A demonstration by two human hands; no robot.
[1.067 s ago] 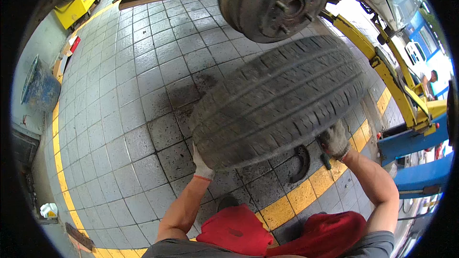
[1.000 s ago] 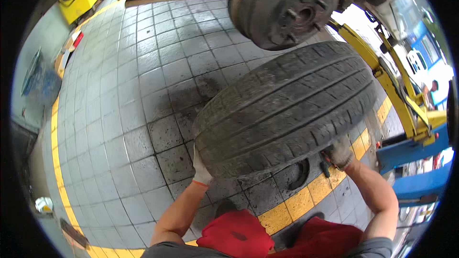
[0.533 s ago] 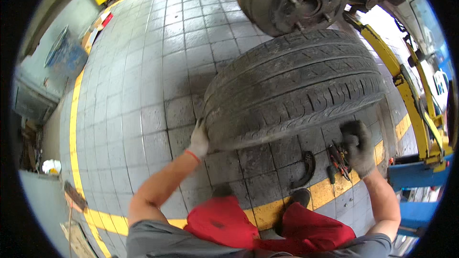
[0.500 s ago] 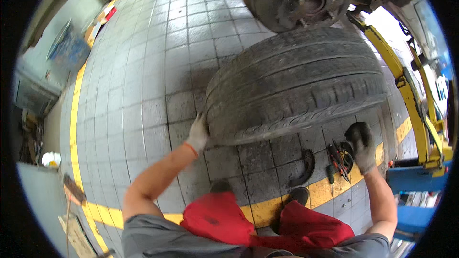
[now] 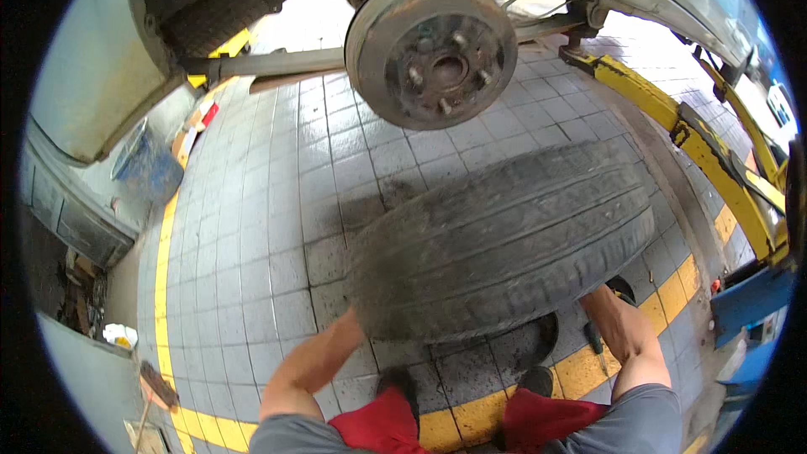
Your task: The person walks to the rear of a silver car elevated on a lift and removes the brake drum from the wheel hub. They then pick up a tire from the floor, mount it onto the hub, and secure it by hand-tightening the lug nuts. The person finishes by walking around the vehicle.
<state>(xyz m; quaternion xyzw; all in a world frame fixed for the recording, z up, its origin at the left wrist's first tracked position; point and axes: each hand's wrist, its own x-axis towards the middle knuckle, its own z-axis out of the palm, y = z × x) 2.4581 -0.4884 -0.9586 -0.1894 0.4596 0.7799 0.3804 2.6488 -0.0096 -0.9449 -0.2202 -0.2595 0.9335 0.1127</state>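
Note:
A worn black car tire fills the middle of the view, tread facing me, its left side blurred. My left forearm reaches to its left end, and my right forearm goes in under its lower right edge. Both hands are hidden behind the tire; the arms' position shows them holding it from both sides. Beyond it hangs a bare, rusty wheel hub with a brake drum, its studs sticking out. Whether the tire touches the floor cannot be seen.
A raised car body overhangs from the upper left. A yellow lift arm runs down the right side. A curved dark part and a screwdriver lie near my right foot. A blue bin and a brush are at left.
The tire has shifted down toward me, away from the hub. My right hand, earlier apart from the tire above the tools, has gone in under it. My view now takes in more of the car.

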